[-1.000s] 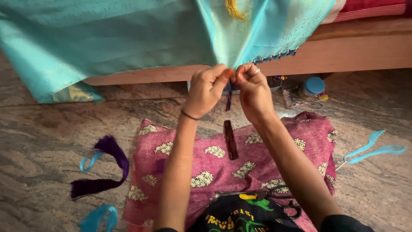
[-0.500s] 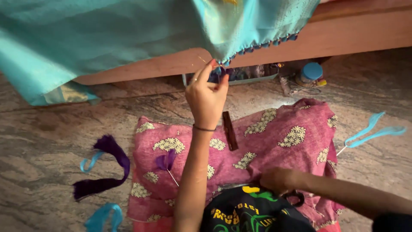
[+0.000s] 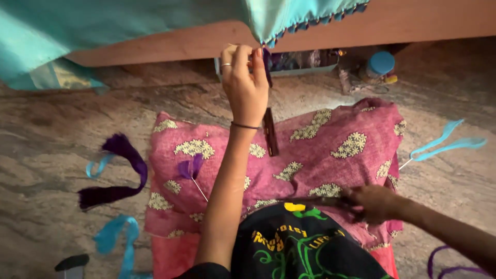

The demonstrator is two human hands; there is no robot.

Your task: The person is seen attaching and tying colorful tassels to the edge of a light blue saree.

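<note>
My left hand [image 3: 245,85] is raised and pinches a strand of purple thread [image 3: 266,64] hanging at the beaded hem of a turquoise cloth [image 3: 289,15]. My right hand [image 3: 374,202] is down on the pink flowered cushion [image 3: 320,155] near my lap. It is closed around a thin dark tool [image 3: 320,201] that is too blurred to name. A brown stick-like piece [image 3: 269,132] lies on the cushion just below my left wrist. A small purple tassel on a pin [image 3: 190,169] lies left of my forearm.
A wooden bed frame [image 3: 423,23] runs along the top, with a tray of odds [image 3: 305,61] and a blue-lidded jar [image 3: 381,64] under it. On the stone floor lie a purple thread bundle [image 3: 121,173] and light blue threads [image 3: 116,237] on the left, more blue threads [image 3: 444,144] on the right.
My right hand left the cloth's hem and dropped to the cushion near my lap. The left hand stayed up at the hem, and the view moved closer.
</note>
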